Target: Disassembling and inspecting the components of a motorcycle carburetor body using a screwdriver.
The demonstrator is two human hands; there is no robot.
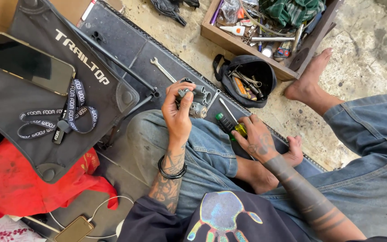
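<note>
My left hand (178,114) is raised over my left knee and is shut on a small grey metal engine part (196,101) with round ports. My right hand (254,136) rests by my shin and grips a screwdriver (229,123) with a green and yellow handle. Its shaft points up and left toward the metal part. I sit cross-legged in blue jeans on a black rubber mat (126,45).
A spanner (162,69) lies on the mat near a long black bar (113,58). A black tool pouch (249,80) and a wooden tool box (269,27) sit ahead. A black case (45,98) holds a phone (32,62) and lanyard; red cloth (19,183) lies left.
</note>
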